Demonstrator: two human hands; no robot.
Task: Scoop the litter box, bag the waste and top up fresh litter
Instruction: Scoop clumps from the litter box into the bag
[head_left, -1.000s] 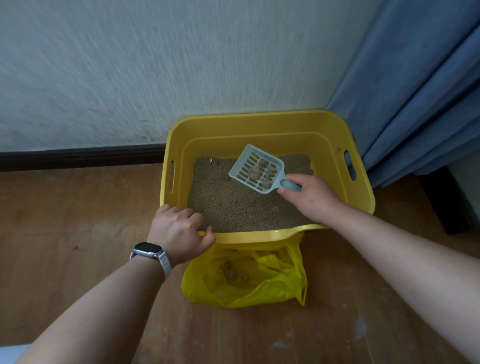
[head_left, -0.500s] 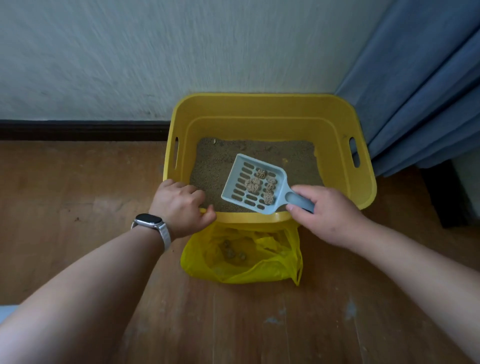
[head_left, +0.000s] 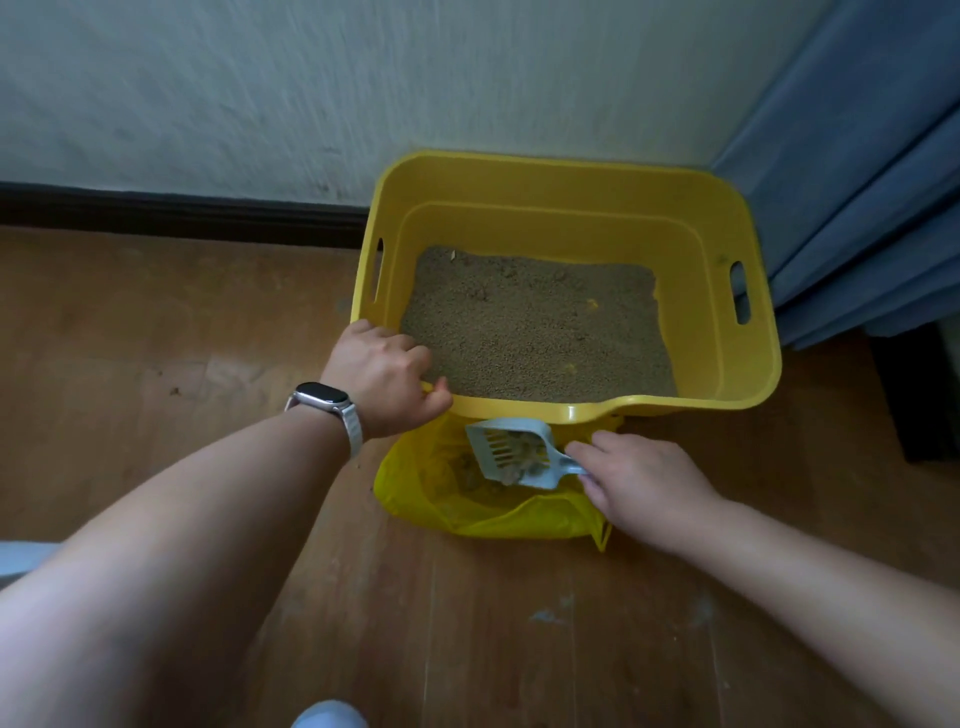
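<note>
scooping partly done: clumps (head_left: 522, 457) sit in the scoop (head_left: 511, 452) over the open yellow bag (head_left: 467, 512) in front of the litter box (head_left: 571, 413), dump, bagging and top-up left. right hand (head_left: 641, 475) pinches the scoop handle, left hand (head_left: 382, 376) curled over the box's near rim.
</note>
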